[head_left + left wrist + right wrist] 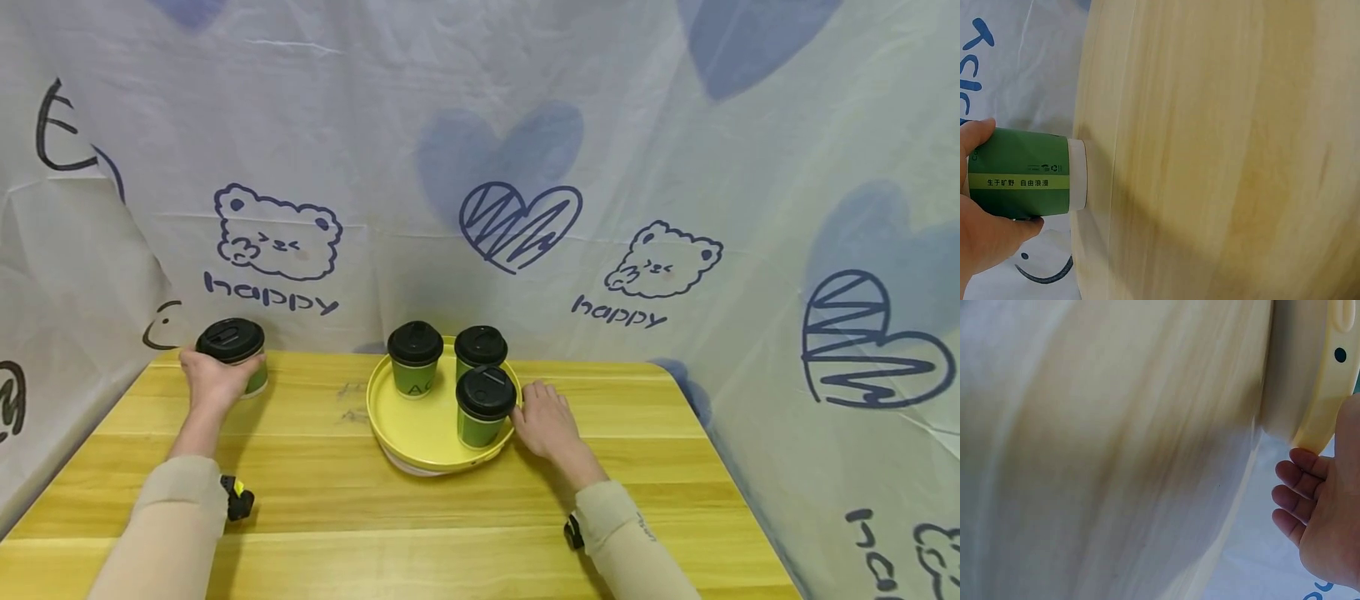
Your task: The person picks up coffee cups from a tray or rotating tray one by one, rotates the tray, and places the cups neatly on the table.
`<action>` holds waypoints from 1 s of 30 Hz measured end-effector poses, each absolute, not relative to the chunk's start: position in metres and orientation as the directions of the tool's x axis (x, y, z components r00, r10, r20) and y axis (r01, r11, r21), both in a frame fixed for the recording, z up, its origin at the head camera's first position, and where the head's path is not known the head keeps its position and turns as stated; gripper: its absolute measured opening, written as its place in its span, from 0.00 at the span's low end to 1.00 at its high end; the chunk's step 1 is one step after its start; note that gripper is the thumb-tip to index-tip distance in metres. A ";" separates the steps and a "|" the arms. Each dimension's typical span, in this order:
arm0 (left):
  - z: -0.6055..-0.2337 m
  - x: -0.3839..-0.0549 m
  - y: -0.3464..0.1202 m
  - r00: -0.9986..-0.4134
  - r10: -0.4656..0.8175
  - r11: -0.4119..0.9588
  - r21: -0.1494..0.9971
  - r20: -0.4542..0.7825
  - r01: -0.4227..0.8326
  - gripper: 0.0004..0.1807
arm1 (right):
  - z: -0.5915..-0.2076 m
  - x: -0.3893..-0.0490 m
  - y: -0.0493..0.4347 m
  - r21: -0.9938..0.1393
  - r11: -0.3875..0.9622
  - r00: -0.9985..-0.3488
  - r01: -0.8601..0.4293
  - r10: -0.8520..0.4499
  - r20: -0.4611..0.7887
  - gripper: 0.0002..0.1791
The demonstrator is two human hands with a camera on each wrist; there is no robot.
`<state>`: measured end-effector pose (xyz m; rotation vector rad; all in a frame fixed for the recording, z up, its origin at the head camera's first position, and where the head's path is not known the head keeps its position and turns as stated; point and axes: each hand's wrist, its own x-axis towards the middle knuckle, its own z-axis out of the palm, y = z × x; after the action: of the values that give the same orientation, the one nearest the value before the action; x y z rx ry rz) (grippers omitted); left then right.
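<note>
In our left hand (pixel 216 379) we hold a paper cup (pixel 1029 175), the fingers clamped round its upper part, with the thumb on one side and a fingertip showing on the opposite side. The cup is green with a black lid above our fingers. Below them, its sleeve carries a paler green band printed with dark Chinese characters, a small recycling mark next to the band, and a white foot at the bottom. It stands close to upright over the far left part of the tabletop (pixel 337 525); we cannot tell whether its foot touches the wood.

Well to the right of those fingers sits a round yellow tray (pixel 393 417) with a raised rim and a paler lower part. It holds three more green cups with black lids, all upright. The front cup (pixel 480 427) is just beside our right fingers; the back cup (pixel 480 343) is behind it, a little farther from them and partly hidden; the lettered cup (pixel 414 367), with dark letters on its sleeve, is the farthest from them.

Our right hand (pixel 546 417) is at the tray's right side, its fingers relaxed and slightly apart, one fingertip meeting the rim. The right wrist view hides the thumb, so we cannot tell whether it presses there.
</note>
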<state>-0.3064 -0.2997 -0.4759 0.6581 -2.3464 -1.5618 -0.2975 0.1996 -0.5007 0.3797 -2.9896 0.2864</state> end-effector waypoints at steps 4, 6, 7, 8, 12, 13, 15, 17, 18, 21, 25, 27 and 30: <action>-0.476 -0.306 -0.300 -0.870 -0.492 0.330 0.918 -0.033 -0.221 0.61 | -0.500 -0.298 0.200 -0.172 0.951 -0.963 -0.256 -0.235 0.133 0.17; -0.477 -0.306 -0.301 -0.870 -0.492 0.333 0.918 -0.026 -0.216 0.60 | -0.500 -0.298 0.199 -0.173 0.951 -0.963 -0.256 -0.235 0.135 0.17; -0.477 -0.306 -0.301 -0.869 -0.494 0.334 0.918 -0.021 -0.212 0.60 | -0.500 -0.298 0.199 -0.174 0.951 -0.962 -0.257 -0.235 0.137 0.17; -0.478 -0.306 -0.301 -0.869 -0.494 0.336 0.918 -0.017 -0.209 0.60 | -0.500 -0.298 0.199 -0.173 0.951 -0.962 -0.257 -0.235 0.137 0.16; -0.478 -0.304 -0.298 -0.866 -0.501 0.337 0.921 -0.001 -0.196 0.62 | -0.500 -0.297 0.199 -0.179 0.950 -0.963 -0.255 -0.232 0.137 0.17; -0.477 -0.302 -0.297 -0.864 -0.504 0.333 0.923 0.000 -0.194 0.63 | -0.499 -0.297 0.199 -0.180 0.950 -0.963 -0.254 -0.231 0.135 0.17; -0.475 -0.299 -0.295 -0.861 -0.509 0.315 0.929 -0.008 -0.195 0.65 | -0.499 -0.297 0.200 -0.180 0.951 -0.964 -0.251 -0.230 0.132 0.17; -0.472 -0.294 -0.293 -0.856 -0.517 0.294 0.935 -0.017 -0.196 0.66 | -0.500 -0.298 0.200 -0.176 0.952 -0.964 -0.251 -0.230 0.130 0.17; -0.470 -0.292 -0.291 -0.853 -0.521 0.279 0.940 -0.023 -0.196 0.66 | -0.500 -0.298 0.200 -0.176 0.951 -0.964 -0.252 -0.231 0.133 0.17; -0.465 -0.286 -0.285 -0.843 -0.536 0.238 0.953 -0.034 -0.190 0.67 | -0.500 -0.299 0.201 -0.172 0.952 -0.964 -0.252 -0.232 0.132 0.17; -0.461 -0.279 -0.276 -0.826 -0.563 0.209 0.966 -0.009 -0.153 0.66 | -0.500 -0.298 0.201 -0.176 0.951 -0.964 -0.253 -0.231 0.134 0.17; -0.458 -0.275 -0.271 -0.815 -0.579 0.210 0.970 0.022 -0.123 0.65 | -0.500 -0.298 0.200 -0.180 0.950 -0.963 -0.253 -0.231 0.136 0.17; -0.455 -0.268 -0.262 -0.792 -0.604 0.220 0.974 0.087 -0.061 0.63 | -0.501 -0.297 0.199 -0.179 0.951 -0.964 -0.253 -0.230 0.136 0.17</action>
<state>-0.2685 -0.2621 -0.4547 0.6129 -2.0483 -1.6022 -0.2973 0.1992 -0.5008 0.3714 -2.9905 0.2969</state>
